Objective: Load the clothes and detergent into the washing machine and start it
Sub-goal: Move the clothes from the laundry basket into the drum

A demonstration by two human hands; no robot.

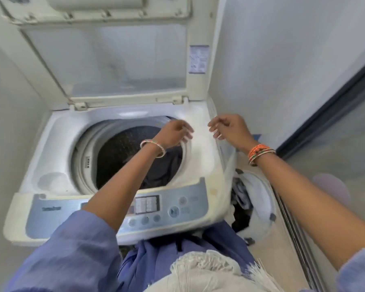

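Hands are seen from the head view above the open top-loading washing machine, whose lid is raised upright. The left hand is held over the drum's right rim and the right hand just past the machine's right edge, both with fingers loosely curled, nothing visibly gripped. Dark clothes are seen in the drum; more are heaped in a white basket on the floor, right of the machine.

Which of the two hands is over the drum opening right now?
The left hand, with a single thin bangle at its wrist, hangs over the right edge of the drum opening. The right hand, with orange bangles, is past the machine's right side.
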